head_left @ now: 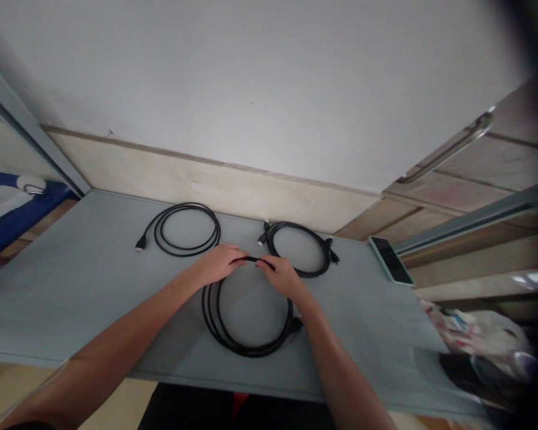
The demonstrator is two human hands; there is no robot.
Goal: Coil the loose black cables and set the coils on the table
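A black cable (246, 351) lies in loose loops near the front of the grey shelf, one dark plug showing at its right side. My left hand (223, 261) is closed on the far part of these loops. Just to its right, my right hand (281, 273) also grips the cable, and a short dark stretch of it spans the gap between my fingers. Behind my left hand rests a coiled black HDMI cable (188, 206), its plug pointing left. Another coil of black cable (311, 275), with several plugs at its sides, lies behind my right hand.
The grey shelf (94, 269) runs along a tiled wall. A phone (391, 260) lies at its right end. Beyond the right edge are plastic bags (484, 334) and a blurred dark object. Metal posts (40, 134) stand at the sides, with a blue surface (9, 224) at far left.
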